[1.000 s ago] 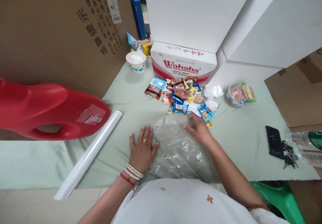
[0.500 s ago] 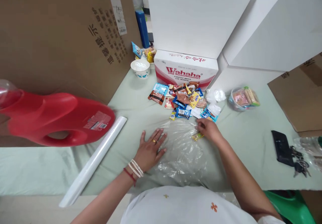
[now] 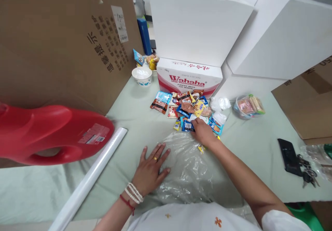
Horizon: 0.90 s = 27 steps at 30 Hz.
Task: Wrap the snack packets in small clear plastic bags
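My left hand (image 3: 151,170) lies flat with its fingers spread, on the left edge of a clear plastic bag (image 3: 184,175) that is spread on the cloth. Over at the near side of a heap of wrapped snacks (image 3: 181,103), my right hand (image 3: 203,130) has its fingers bent together on the right edge of a blue snack packet (image 3: 187,126). The fingertips are partly hidden there. A small yellow-wrapped snack (image 3: 201,149) lies on the bag beside my right wrist.
Behind the heap stands a Wahaha carton (image 3: 188,80). A paper bowl (image 3: 142,76) is at the back left, a plastic tub of snacks (image 3: 247,107) at the right. Left are a white roll (image 3: 95,175) and a red jug (image 3: 57,134). A phone (image 3: 289,156) and keys (image 3: 308,172) lie far right.
My right hand has moved forward and left, from the bag's far edge to the blue packet in the heap. My left hand stays flat on the bag. The view has shifted slightly.
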Each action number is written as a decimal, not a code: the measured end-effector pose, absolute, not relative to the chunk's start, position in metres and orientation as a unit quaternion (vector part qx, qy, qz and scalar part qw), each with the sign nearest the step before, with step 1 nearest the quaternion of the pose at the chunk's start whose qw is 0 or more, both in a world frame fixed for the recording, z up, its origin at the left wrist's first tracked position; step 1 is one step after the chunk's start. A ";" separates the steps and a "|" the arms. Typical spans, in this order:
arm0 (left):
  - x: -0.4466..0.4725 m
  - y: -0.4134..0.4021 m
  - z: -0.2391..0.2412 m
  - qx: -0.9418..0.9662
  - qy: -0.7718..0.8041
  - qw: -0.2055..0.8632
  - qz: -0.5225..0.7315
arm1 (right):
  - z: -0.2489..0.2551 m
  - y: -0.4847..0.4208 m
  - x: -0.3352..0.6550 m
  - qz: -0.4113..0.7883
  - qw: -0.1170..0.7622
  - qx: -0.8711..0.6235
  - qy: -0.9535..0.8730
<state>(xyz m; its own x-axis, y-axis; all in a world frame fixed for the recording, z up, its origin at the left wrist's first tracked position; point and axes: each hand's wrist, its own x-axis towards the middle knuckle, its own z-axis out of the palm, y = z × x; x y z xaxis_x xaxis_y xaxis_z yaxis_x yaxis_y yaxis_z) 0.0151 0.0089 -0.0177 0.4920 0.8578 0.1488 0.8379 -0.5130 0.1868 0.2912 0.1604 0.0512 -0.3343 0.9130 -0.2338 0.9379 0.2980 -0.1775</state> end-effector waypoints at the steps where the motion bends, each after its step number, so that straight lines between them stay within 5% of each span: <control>1: 0.015 0.008 -0.018 0.862 0.493 0.046 0.112 | 0.051 0.159 0.299 -0.169 0.034 0.577 0.799; 7: 0.014 0.009 -0.016 0.861 0.491 0.061 0.115 | 0.059 0.173 0.304 -0.306 -0.089 0.524 0.790; 11: 0.015 0.010 -0.015 0.856 0.497 0.078 0.122 | 0.058 0.201 0.281 -0.272 -0.154 0.457 0.833; 14: 0.015 0.009 -0.014 0.855 0.496 0.090 0.123 | 0.063 0.220 0.275 -0.194 -0.174 0.555 0.790; 20: 0.014 0.008 -0.014 0.855 0.496 0.087 0.123 | 0.083 0.223 0.259 -0.075 -0.016 0.624 0.778; 27: 0.014 0.008 -0.013 0.854 0.495 0.097 0.130 | 0.075 0.221 0.242 -0.070 0.080 0.630 0.769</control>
